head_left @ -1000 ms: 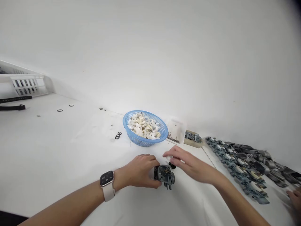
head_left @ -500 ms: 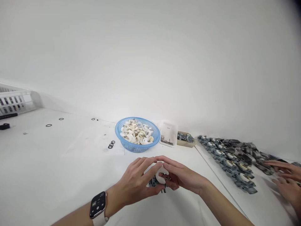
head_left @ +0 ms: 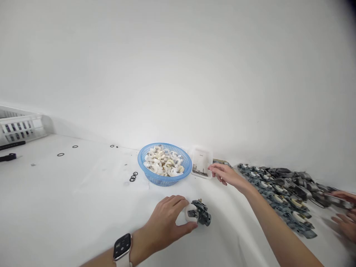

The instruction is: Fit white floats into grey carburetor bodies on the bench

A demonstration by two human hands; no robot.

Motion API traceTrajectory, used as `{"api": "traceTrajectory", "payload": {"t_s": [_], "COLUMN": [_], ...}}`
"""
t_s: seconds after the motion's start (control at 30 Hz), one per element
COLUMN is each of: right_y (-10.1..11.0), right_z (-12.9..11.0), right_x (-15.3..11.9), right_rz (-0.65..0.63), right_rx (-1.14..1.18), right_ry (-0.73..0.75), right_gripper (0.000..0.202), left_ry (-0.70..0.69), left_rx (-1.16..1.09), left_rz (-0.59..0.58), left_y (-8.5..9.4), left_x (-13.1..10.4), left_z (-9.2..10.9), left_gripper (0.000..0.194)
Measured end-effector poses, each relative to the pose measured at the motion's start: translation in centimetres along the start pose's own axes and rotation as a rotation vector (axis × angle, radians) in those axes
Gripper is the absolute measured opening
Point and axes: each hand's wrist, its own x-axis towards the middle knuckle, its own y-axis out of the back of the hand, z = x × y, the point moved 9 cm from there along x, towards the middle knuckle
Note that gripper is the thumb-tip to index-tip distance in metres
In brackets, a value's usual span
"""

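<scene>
My left hand is closed on a dark grey metal casting with a white C-shaped plastic piece on its near-left side. Thumb and fingers grip it around the white piece, just above or on the table; the contact underneath is hidden. Over at the right edge of a white plastic tray, my right hand reaches with its fingers loosely apart, and nothing shows in them. Small metal pins lie at the tray's near end.
A blue basket of white C-shaped pieces stands beside the tray. Rows of assembled castings lie to the right, near another person's hands. Black rings lie on the left, and a white crate stands at far left.
My right hand has left the casting and moved up and right to the tray. My left hand keeps hold of the casting, now turned so that more of its metal shows.
</scene>
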Motion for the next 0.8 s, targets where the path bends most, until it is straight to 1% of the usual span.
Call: {"api": "traceTrajectory", "payload": {"t_s": [0.03,0.07,0.13,0.2,0.23,0.27,0.33,0.47,0.53,0.63,0.7,0.8], "right_y": [-0.3,-1.1,-3.4,-5.6,-6.4,-7.0,-7.5,-7.5,-7.5,-7.8,-8.3,-9.4], "right_z": [0.6,1.1,1.6,1.5,1.3,1.1,0.7,0.4,0.0,-1.0,-1.7,-3.0], "right_x": [0.3,0.3,-0.3,-1.5,-2.1,-2.6,-3.3,-3.9,-4.2,-5.2,-6.3,-7.8], "right_rz": [-0.06,-0.136,-0.278,-0.364,-0.377,-0.371,-0.32,-0.209,-0.16,-0.071,-0.03,0.015], "right_rx": [-0.026,-0.039,-0.052,-0.09,-0.123,-0.159,-0.211,-0.179,-0.172,-0.192,-0.212,-0.275], "right_ry": [-0.025,-0.043,-0.061,-0.028,-0.001,0.028,0.069,0.081,0.115,0.182,0.205,0.268], "right_gripper": [0.053,0.051,0.048,0.045,0.044,0.043,0.041,0.038,0.034,0.027,0.029,0.032], "left_ry": [0.023,0.042,0.072,0.088,0.093,0.095,0.089,0.05,0.03,0.006,-0.003,-0.028], "left_rx": [-0.018,-0.028,-0.032,-0.033,-0.033,-0.033,-0.026,0.004,0.021,0.036,0.036,0.039], "left_rz": [-0.02,-0.037,-0.06,-0.071,-0.073,-0.073,-0.067,-0.059,-0.041,0.023,0.055,0.066], "left_y": [-0.3,-0.6,-0.8,-0.8,-0.7,-0.6,-0.4,-0.3,-0.1,0.7,1.2,1.6], "left_x": [0.0,-0.1,-0.1,-0.1,-0.1,-0.1,-0.1,-0.1,0.0,0.2,0.4,0.5], "left_z": [-0.3,-0.5,-0.8,-1.1,-1.1,-1.2,-1.1,-0.8,-0.7,-0.8,-0.8,-0.6], "left_gripper": [0.039,0.038,0.036,0.034,0.033,0.032,0.031,0.031,0.031,0.03,0.027,0.026]}}
